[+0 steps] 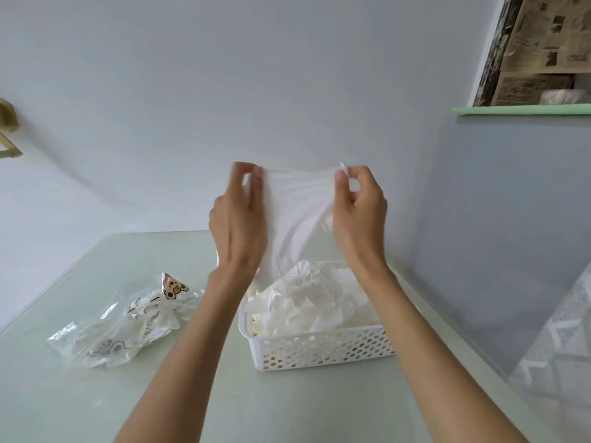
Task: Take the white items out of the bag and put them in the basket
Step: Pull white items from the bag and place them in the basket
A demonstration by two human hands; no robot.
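Head view: both hands are raised above the table, stretching one white item between them. The left hand pinches the item's upper left edge w/ fingers curled round the material; the right hand pinches the upper right corner between thumb and forefinger. The item is thin, soft and partly see-through; cannot tell if cloth or film. It hangs as a sheet from the two grip points, and its lower end tapers down to just above, or into, the basket; contact there cannot be confirmed.

Basket: white plastic, rectangular, perforated side walls, standing on the pale green table right of centre. It holds a crumpled heap of white items that rises above the rim.

Bag: clear plastic w/ cartoon print, lying flat on the table left of the basket, near it but not touching. Pale contents show through the film; type cannot be determined.

Background: pale grey wall behind the table; a mint-green ledge at upper right w/ newspaper-covered surfaces above it. A brass-coloured fitting sits at the left edge of the view.
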